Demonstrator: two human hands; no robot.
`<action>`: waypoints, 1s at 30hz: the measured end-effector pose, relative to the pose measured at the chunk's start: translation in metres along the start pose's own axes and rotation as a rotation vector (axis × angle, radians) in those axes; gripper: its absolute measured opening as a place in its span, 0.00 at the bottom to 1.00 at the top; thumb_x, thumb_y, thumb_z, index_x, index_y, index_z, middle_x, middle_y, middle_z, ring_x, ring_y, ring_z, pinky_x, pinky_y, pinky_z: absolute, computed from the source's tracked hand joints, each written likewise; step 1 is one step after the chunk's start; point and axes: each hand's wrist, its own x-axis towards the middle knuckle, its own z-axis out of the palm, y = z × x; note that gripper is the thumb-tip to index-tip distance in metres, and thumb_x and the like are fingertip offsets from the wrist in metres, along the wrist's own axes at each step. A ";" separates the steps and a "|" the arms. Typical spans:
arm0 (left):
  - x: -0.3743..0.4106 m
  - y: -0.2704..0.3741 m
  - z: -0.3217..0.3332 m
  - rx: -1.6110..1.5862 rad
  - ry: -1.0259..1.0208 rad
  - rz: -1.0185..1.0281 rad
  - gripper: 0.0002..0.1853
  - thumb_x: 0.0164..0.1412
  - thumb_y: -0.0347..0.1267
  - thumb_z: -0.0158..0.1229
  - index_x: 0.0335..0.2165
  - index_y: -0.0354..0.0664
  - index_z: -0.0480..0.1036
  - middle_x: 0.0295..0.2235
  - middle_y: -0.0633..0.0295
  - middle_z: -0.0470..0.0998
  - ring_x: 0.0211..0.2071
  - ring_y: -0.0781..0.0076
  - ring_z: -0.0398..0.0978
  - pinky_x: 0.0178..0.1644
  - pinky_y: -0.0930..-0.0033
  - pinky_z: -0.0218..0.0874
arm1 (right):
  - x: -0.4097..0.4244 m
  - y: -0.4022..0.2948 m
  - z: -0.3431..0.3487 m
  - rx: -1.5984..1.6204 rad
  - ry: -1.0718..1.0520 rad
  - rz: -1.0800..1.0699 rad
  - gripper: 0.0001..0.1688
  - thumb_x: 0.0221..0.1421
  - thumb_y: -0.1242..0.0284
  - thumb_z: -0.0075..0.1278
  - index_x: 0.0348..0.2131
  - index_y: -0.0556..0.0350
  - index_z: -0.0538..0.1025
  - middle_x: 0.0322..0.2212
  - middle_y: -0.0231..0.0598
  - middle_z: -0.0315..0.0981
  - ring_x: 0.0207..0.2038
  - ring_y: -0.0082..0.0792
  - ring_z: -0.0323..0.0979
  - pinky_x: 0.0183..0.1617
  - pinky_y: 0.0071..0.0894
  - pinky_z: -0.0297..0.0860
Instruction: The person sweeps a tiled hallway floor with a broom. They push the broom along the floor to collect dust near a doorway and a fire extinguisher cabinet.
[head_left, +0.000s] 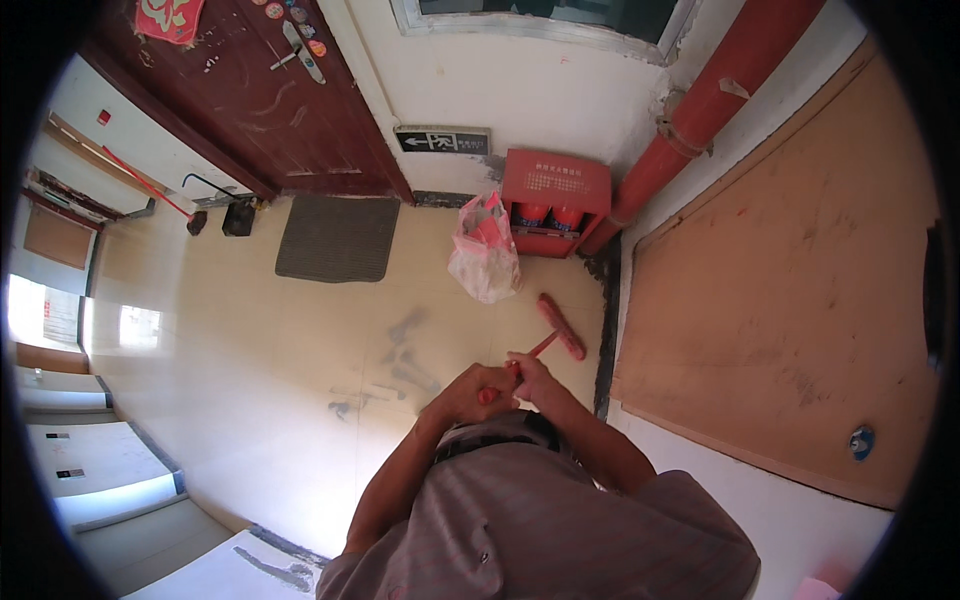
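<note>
Both of my hands grip a red pole in front of my waist. My left hand (476, 394) is wrapped around its top end, and the rounded red tip shows beside the fingers. Just beyond it, my right hand (531, 377) closes on the pole lower down. The pole runs to the long, narrow red head (561, 327) of a floor mop or brush, which rests on the pale tiled floor (300, 337) near the right wall's dark skirting. Behind that head stands a pink-and-white plastic bag (484, 259); its contents are partly hidden.
A red fire-extinguisher cabinet (559, 178) stands beside a thick red pipe (686, 131). A grey doormat (337, 240) lies before a maroon door (255, 105). Farther left are a broom (196, 223) and a black dustpan (239, 218). Dark smudges (405, 367) mark the floor.
</note>
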 end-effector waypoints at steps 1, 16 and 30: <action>-0.001 0.010 -0.005 0.028 -0.013 -0.026 0.07 0.45 0.27 0.58 0.19 0.36 0.67 0.18 0.61 0.68 0.21 0.70 0.64 0.28 0.71 0.57 | -0.004 0.003 0.004 -0.026 -0.039 0.004 0.09 0.47 0.69 0.46 0.19 0.53 0.67 0.17 0.35 0.66 0.22 0.34 0.66 0.30 0.33 0.65; -0.014 0.127 -0.027 0.134 0.045 -0.251 0.10 0.40 0.28 0.62 0.27 0.40 0.72 0.27 0.58 0.74 0.29 0.64 0.71 0.32 0.68 0.61 | -0.089 0.030 0.105 -0.515 -0.312 -0.142 0.10 0.54 0.69 0.41 0.21 0.53 0.66 0.18 0.29 0.63 0.24 0.21 0.63 0.26 0.20 0.62; 0.080 0.091 0.047 0.329 -0.535 -0.253 0.29 0.55 0.51 0.39 0.25 0.35 0.73 0.27 0.47 0.74 0.31 0.51 0.71 0.38 0.58 0.58 | 0.057 0.090 0.140 -0.146 -0.150 0.122 0.10 0.53 0.73 0.39 0.34 0.63 0.62 0.30 0.45 0.66 0.31 0.39 0.70 0.34 0.40 0.73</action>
